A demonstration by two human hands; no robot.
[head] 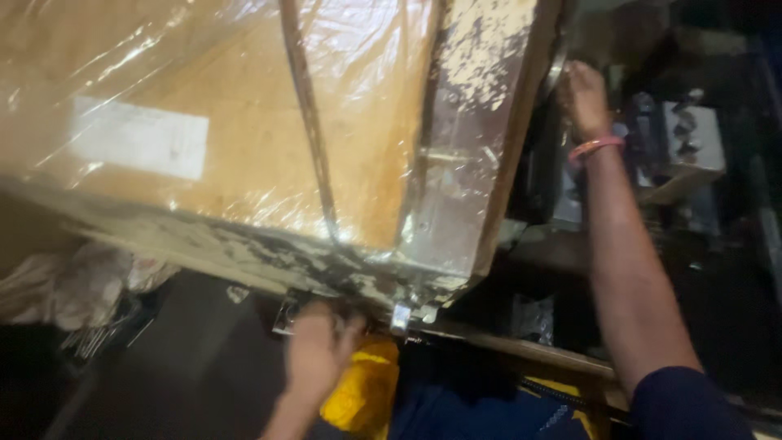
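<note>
Your left hand (319,346) was curled under the lower edge of the crate (269,138), fingers closed against its underside near a small metal clip (399,316). Your right hand (582,96), a pink band (596,147) at its wrist, gripped the crate's far upper corner. The crate was a tilted plywood box wrapped in clear film, bearing a white label (138,137), its edging scuffed and flaking. It lay above your left hand and left of your right.
</note>
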